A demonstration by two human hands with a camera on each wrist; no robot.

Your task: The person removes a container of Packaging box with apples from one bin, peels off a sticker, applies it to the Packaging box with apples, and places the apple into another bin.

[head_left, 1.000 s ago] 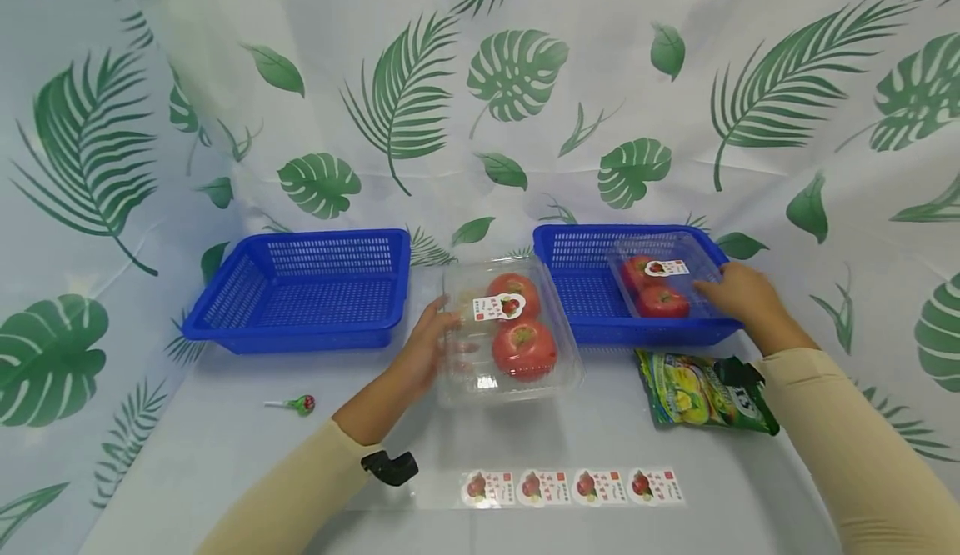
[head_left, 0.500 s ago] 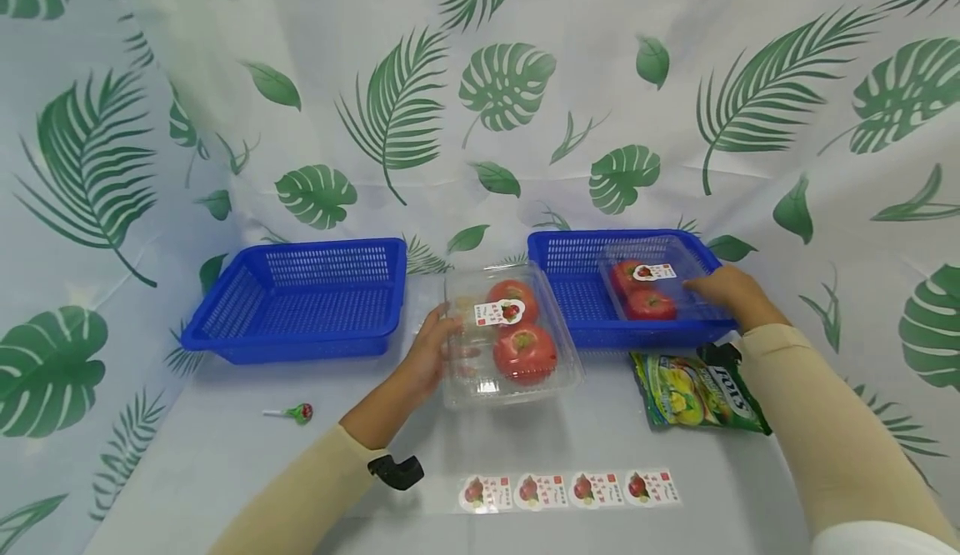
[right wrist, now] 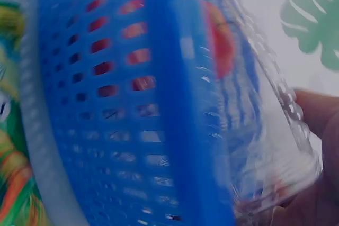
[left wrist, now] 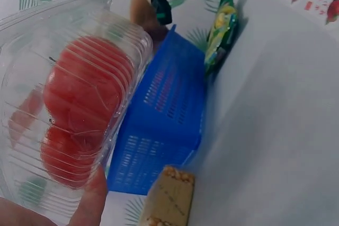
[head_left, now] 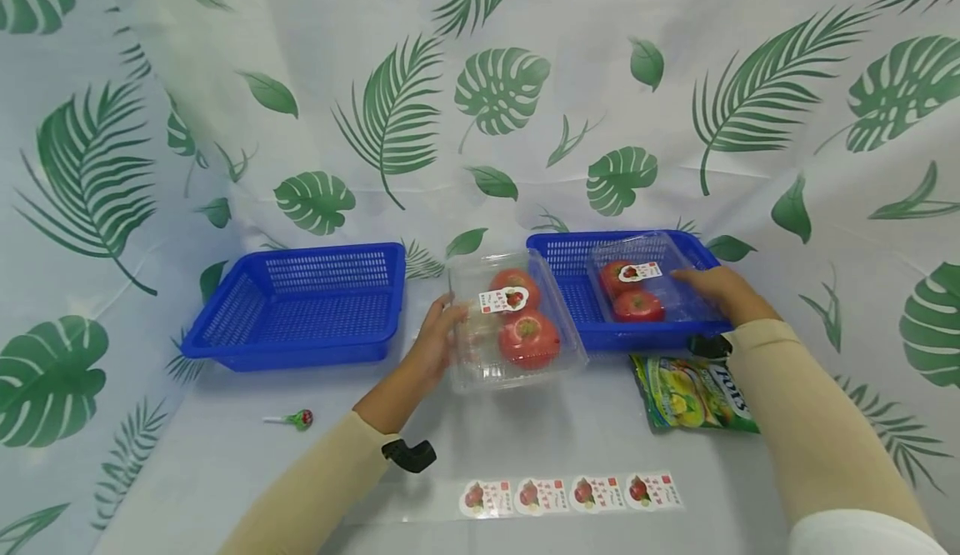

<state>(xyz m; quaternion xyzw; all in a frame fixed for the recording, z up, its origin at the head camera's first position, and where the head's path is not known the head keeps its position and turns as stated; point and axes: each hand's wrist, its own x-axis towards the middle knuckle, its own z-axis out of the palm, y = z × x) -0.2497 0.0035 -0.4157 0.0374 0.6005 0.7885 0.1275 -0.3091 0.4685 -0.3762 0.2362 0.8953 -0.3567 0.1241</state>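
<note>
In the head view my left hand (head_left: 433, 340) grips the left side of a clear plastic clamshell box (head_left: 476, 367), raised over the table and tilted. Two tomatoes (head_left: 529, 338) sit inside it, and its lid bears a white label (head_left: 504, 299). The left wrist view shows the ribbed underside of this box (left wrist: 32, 157) and fingertips (left wrist: 92, 199) against it. My right hand (head_left: 723, 290) holds the right side of a second labelled clamshell box (head_left: 641, 247), also with two tomatoes (head_left: 637, 306), in the right blue basket (head_left: 637, 338). Its lower fingers are mostly hidden.
Another blue basket (head_left: 300, 355) stands at the left. A lollipop (head_left: 302, 419) lies before it. A green candy bag (head_left: 693, 397) sits by my right sleeve, and a strip of stickers (head_left: 570, 495) lies in front. A nutty-looking packet (left wrist: 175, 199) shows in the left wrist view.
My left hand has raised its box slightly. My right hand has shifted the second box a little to the left within the basket. The head view has also shifted slightly.
</note>
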